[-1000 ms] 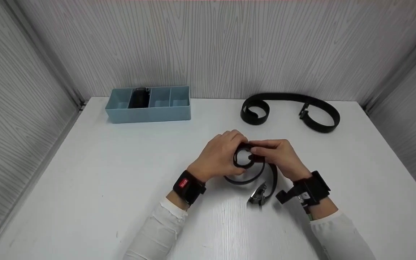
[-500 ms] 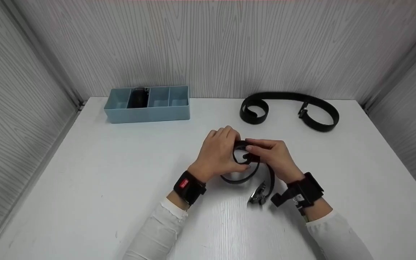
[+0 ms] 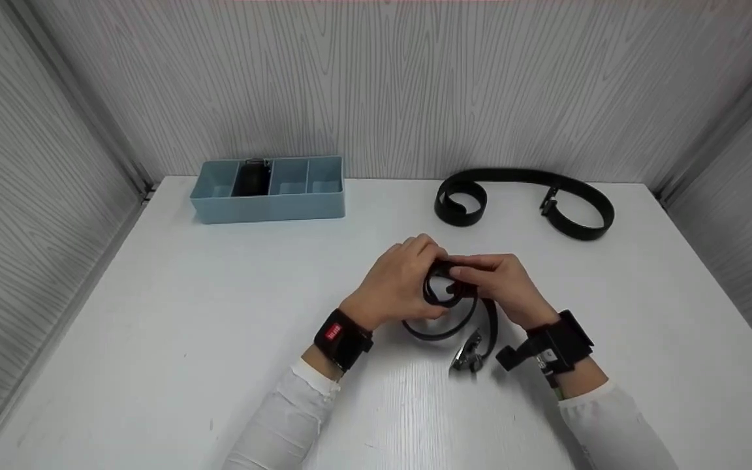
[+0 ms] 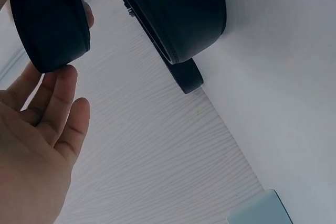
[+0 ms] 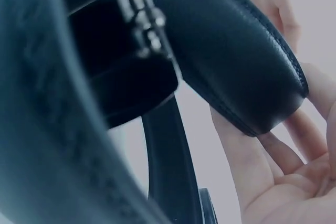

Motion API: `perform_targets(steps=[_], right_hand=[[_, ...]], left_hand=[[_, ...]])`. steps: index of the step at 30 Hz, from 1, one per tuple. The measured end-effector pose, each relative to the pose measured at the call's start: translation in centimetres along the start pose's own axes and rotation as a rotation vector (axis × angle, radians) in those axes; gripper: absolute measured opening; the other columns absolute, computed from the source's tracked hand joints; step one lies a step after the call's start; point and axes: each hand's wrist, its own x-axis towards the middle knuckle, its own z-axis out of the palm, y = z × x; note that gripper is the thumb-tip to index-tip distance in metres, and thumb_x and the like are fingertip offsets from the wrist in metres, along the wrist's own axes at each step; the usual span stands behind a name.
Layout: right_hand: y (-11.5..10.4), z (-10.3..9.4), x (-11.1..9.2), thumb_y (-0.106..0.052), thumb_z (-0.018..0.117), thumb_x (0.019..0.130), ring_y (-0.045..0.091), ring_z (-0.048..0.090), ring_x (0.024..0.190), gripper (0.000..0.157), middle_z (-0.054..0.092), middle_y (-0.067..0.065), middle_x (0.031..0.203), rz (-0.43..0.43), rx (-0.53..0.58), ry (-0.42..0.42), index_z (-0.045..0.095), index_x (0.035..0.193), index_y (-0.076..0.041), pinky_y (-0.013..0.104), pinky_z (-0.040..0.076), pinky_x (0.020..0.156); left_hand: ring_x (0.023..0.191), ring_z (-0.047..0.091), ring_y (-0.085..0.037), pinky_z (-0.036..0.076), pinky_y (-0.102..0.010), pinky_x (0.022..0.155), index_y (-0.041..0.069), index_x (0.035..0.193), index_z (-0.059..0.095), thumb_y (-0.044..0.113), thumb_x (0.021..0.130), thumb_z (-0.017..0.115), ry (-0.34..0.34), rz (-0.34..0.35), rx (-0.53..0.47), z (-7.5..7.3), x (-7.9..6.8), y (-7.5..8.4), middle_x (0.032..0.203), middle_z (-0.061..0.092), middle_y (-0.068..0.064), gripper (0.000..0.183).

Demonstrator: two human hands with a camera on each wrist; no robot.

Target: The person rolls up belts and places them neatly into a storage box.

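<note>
A black leather belt (image 3: 438, 335) is partly rolled up between my hands near the middle of the white table. My left hand (image 3: 399, 284) curves around the left side of the coil, fingers above and thumb below. From the right, my right hand (image 3: 510, 287) pinches the coil's edge between thumb and fingers. A loose length of the belt loops below the hands and ends in a silver buckle (image 3: 467, 356) near the table surface. The stitched strap (image 5: 236, 51) shows closely in the right wrist view. In the left wrist view, fingertips touch the rolled belt (image 4: 50, 22).
A second black belt (image 3: 506, 174) lies on its edge at the back right, one end curled. At the back left stands a blue divided tray (image 3: 271, 209); a rolled black belt (image 3: 253, 179) sits in its second compartment from the left. Grey wood-grain panels (image 3: 382, 91) enclose the table.
Both hands shifted slightly left and up with the coil, then came back. The hold on the belt and the buckle's place look nearly the same.
</note>
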Motion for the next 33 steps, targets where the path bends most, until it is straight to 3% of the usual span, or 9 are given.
perform_targets(steps=[6, 9, 13, 22, 28, 33], right_hand=[[0.1, 0.5, 0.0, -0.024, 0.078, 0.096, 0.031, 0.071, 0.114, 0.046, 0.072, 0.013, 0.127, -0.009, 0.049, 0.041, 0.069, 0.134, -0.001, 0.033, 0.059, 0.089], [0.3, 0.8, 0.0, -0.023, 0.078, 0.096, 0.032, 0.07, 0.114, 0.051, 0.071, 0.013, 0.128, -0.014, 0.065, 0.062, 0.065, 0.137, 0.003, 0.032, 0.059, 0.088], [0.4, 0.8, 0.0, -0.021, 0.077, 0.096, 0.038, 0.069, 0.116, 0.046, 0.071, 0.015, 0.128, -0.023, 0.073, 0.063, 0.067, 0.135, 0.0, 0.034, 0.06, 0.088], [0.4, 0.1, 0.0, -0.024, 0.079, 0.094, 0.03, 0.073, 0.108, 0.048, 0.073, 0.014, 0.124, -0.024, 0.034, 0.082, 0.067, 0.134, 0.001, 0.034, 0.061, 0.085], [0.5, -0.7, 0.1, -0.022, 0.078, 0.095, 0.037, 0.071, 0.11, 0.04, 0.074, 0.014, 0.123, -0.008, -0.017, 0.032, 0.072, 0.129, -0.001, 0.034, 0.061, 0.083], [0.6, -0.6, 0.1, -0.022, 0.077, 0.096, 0.036, 0.071, 0.113, 0.036, 0.074, 0.012, 0.124, 0.011, -0.031, 0.0, 0.074, 0.127, -0.005, 0.034, 0.061, 0.085]], left_hand=[[0.098, 0.057, -0.017, 0.048, -0.034, 0.083, 0.011, 0.118, 0.061, 0.054, 0.067, 0.091, 0.053, -0.069, 0.115, 0.0, 0.2, 0.2, 0.11, 0.058, -0.001, 0.074], [0.096, 0.058, -0.018, 0.048, -0.035, 0.083, 0.011, 0.115, 0.06, 0.059, 0.066, 0.089, 0.068, -0.111, 0.151, 0.0, 0.2, 0.2, 0.108, 0.058, -0.001, 0.074], [0.099, 0.058, -0.019, 0.049, -0.037, 0.086, 0.011, 0.116, 0.06, 0.062, 0.067, 0.089, 0.064, -0.129, 0.16, 0.0, 0.2, 0.3, 0.109, 0.058, -0.002, 0.077], [0.105, 0.058, -0.02, 0.05, -0.039, 0.089, 0.01, 0.124, 0.06, 0.053, 0.07, 0.094, 0.039, -0.06, 0.065, -0.3, 0.1, 0.2, 0.118, 0.058, -0.004, 0.077], [0.11, 0.058, -0.019, 0.05, -0.036, 0.094, 0.009, 0.128, 0.061, 0.044, 0.071, 0.095, -0.007, 0.007, -0.009, -0.3, 0.2, 0.2, 0.124, 0.058, -0.003, 0.075], [0.106, 0.058, -0.018, 0.05, -0.033, 0.092, 0.008, 0.125, 0.062, 0.044, 0.07, 0.094, -0.022, 0.002, -0.022, -0.1, 0.3, 0.2, 0.118, 0.058, -0.003, 0.073]])
